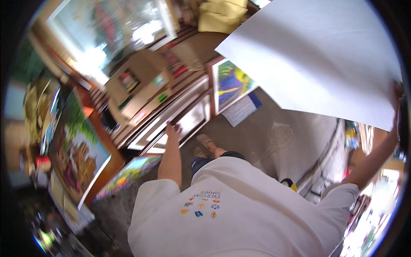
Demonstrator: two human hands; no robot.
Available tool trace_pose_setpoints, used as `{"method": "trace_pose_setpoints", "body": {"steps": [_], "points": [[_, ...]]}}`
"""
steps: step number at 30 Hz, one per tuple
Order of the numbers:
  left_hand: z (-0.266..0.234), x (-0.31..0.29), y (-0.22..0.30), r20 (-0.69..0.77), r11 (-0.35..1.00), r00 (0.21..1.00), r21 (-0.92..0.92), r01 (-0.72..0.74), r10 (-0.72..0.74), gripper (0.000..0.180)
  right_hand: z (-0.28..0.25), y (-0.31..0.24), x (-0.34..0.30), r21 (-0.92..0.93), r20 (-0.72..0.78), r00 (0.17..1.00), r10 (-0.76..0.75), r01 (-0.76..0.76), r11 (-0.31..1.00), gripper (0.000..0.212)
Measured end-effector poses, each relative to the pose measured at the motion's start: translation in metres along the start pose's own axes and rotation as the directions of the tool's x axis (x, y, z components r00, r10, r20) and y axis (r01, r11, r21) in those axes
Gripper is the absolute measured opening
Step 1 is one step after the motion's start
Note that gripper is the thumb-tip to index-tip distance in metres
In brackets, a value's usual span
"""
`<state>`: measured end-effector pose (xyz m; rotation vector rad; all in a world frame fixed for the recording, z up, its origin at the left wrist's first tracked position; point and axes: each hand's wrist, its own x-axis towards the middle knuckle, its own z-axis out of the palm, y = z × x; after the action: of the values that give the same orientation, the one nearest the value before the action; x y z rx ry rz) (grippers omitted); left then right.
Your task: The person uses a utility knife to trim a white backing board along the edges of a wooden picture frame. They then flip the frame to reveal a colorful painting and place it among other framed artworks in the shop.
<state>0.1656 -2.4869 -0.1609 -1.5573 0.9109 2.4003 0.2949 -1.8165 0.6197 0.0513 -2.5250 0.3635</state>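
My right hand (397,95), stretched far out to the right, grips the edge of a large white sheet (317,55). The sheet spreads over the upper right and looks stiff and blank; a soft shadow crosses it. My left hand (174,127) hangs before the framed pictures (195,113) leaning against a slatted bench. Its fingers look slightly apart and hold nothing I can see; whether they touch a frame I cannot tell. Partly behind the sheet stands a framed blue, green and yellow painting (231,83).
A cardboard box (143,81) sits on the slatted bench, with a glazed picture (111,30) behind it. Paintings lean at left, one of a landscape (79,150) and one colourful (128,175). Papers (240,110) lie on the concrete floor (278,132). Clutter lines the right side.
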Motion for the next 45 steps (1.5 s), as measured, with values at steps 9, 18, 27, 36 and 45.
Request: {"method": "trace_pose_setpoints", "body": {"steps": [9, 18, 27, 36, 45], "points": [[0.025, 0.016, 0.035, 0.022, 0.979, 0.994, 0.176, 0.099, -0.104, 0.047, 0.01, 0.039, -0.2, -0.13, -0.081, 0.81, 0.581, -0.586, 0.8, 0.032], [0.029, 0.005, 0.058, -0.051, 0.962, 0.999, 0.272, -0.001, 0.016, 0.065, 0.096, 0.095, -0.359, -0.27, -0.224, 0.599, 0.769, -0.796, 0.541, 0.041], [0.022, -0.052, -0.062, 0.042, 0.532, 0.998, 0.845, -0.059, 0.045, 0.07, 0.152, 0.202, -0.433, -0.445, -0.127, 0.16, 0.979, -0.891, 0.088, 0.025], [0.188, -0.121, -0.274, 0.152, -0.105, 0.814, 0.962, -0.252, -0.561, 0.061, 0.164, 0.371, -0.496, -0.397, -0.077, 0.082, 0.994, -0.917, 0.045, 0.022], [0.437, -0.094, -0.439, 0.084, -0.408, 0.808, 0.829, -0.381, -0.583, 0.051, 0.14, 0.511, -0.564, -0.235, -0.178, -0.046, 0.983, -0.968, -0.088, 0.019]]}}
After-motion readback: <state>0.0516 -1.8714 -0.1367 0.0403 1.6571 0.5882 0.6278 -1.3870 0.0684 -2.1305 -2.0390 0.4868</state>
